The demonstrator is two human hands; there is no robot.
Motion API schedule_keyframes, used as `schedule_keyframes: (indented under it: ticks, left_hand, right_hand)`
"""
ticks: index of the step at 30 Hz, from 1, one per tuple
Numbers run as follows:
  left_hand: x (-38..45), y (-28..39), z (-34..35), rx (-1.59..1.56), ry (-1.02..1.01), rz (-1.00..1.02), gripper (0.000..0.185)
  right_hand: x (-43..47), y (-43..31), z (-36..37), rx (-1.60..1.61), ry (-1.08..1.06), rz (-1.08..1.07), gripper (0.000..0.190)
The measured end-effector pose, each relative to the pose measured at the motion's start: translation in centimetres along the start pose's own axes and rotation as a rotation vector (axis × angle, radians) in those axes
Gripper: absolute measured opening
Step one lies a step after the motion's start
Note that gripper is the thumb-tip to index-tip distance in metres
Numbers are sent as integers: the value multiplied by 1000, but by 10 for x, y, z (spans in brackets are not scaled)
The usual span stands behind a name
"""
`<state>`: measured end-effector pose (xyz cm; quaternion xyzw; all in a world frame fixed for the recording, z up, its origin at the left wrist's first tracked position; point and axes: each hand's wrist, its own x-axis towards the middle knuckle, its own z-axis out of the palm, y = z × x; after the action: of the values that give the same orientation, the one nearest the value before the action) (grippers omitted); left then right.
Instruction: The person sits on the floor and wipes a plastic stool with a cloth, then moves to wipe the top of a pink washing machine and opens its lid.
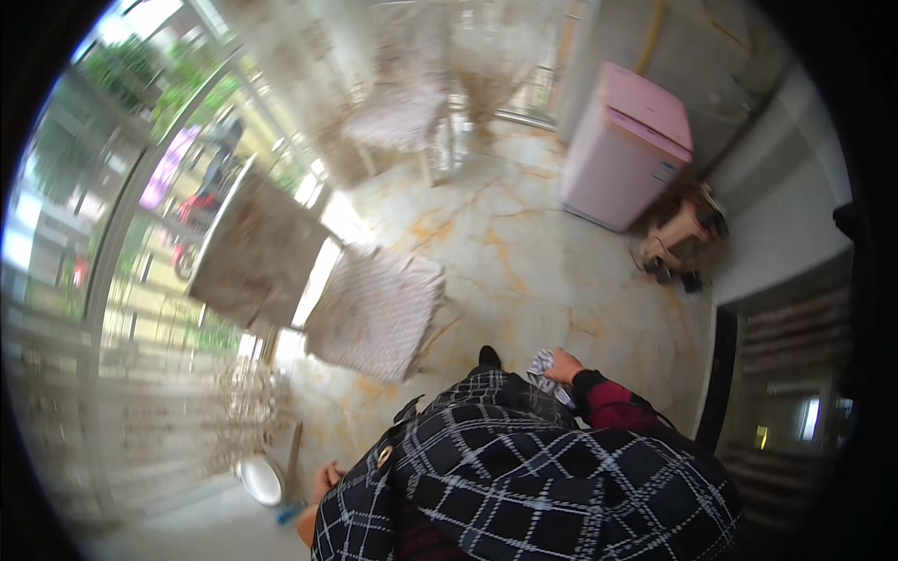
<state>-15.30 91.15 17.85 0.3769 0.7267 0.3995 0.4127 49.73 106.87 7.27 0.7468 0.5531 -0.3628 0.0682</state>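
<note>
My right hand (563,366) grips a crumpled black-and-white patterned cloth (541,363) beside my right thigh, above the tiled floor. At the lower left, my left hand (328,478) hangs by the edge of my checked garment, its fingers curled; whether it holds anything cannot be made out. Near it lie a small blue thing (291,512), too blurred to name, and a white round bowl or basin (261,480) on a pale surface.
A chair with a fabric cover (379,312) stands ahead to the left by the windows, another covered chair (396,116) farther off. A pink washing machine (628,151) stands at the right wall, with a tan wheeled object (677,238) beside it. A sheer curtain (168,421) hangs at left.
</note>
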Motion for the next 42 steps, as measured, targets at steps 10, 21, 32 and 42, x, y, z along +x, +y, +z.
schedule_keyframes:
  ticks: [10, 21, 32, 42]
  left_hand:
    - [123, 81, 135, 536, -304, 20, 34]
    - [236, 161, 250, 644, -664, 222, 33]
    - [338, 213, 334, 707, -884, 358, 33]
    - [350, 278, 461, 767, -985, 399, 33]
  right_hand:
    - [48, 54, -130, 192, 51, 149, 65]
    - [-56, 124, -50, 437, 110, 437, 57]
    - [-124, 106, -9, 389, -179, 570, 61]
    - [-43, 116, -137, 504, 206, 618, 52]
